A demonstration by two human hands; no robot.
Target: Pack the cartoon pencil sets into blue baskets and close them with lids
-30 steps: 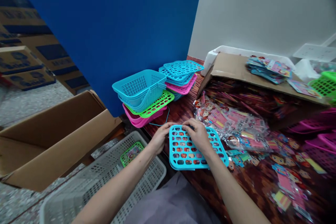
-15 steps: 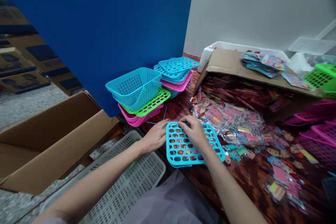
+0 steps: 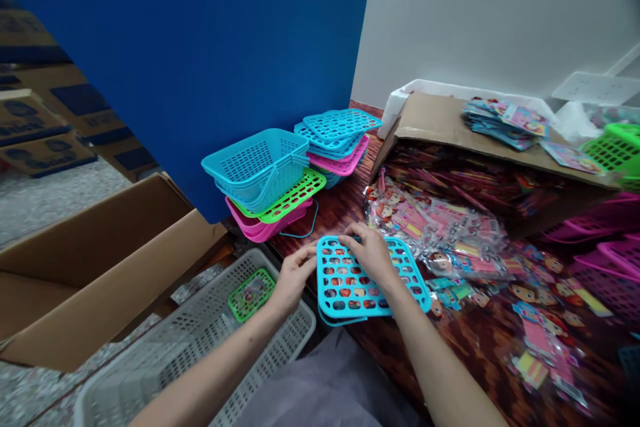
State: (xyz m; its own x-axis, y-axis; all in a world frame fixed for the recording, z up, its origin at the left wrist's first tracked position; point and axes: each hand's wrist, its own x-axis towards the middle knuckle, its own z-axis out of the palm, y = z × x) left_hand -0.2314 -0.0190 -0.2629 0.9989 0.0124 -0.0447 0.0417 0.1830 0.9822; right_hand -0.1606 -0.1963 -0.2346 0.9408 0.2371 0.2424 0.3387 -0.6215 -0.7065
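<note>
While two hands (image 3: 371,255) touch one blue lid (image 3: 350,283), one crate (image 3: 300,330) stands nearby.

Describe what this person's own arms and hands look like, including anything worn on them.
The left hand and right hand are ungloved, with no ring or watch that I can make out. Both forearms are bare, with no sleeve in view. A greyish-purple garment shows between them.

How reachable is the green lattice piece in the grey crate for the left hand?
Likely yes: the left hand is at the edge of the blue lid, but the green lattice piece lies beside the left forearm, uncovered, in the open-topped grey crate.
</note>
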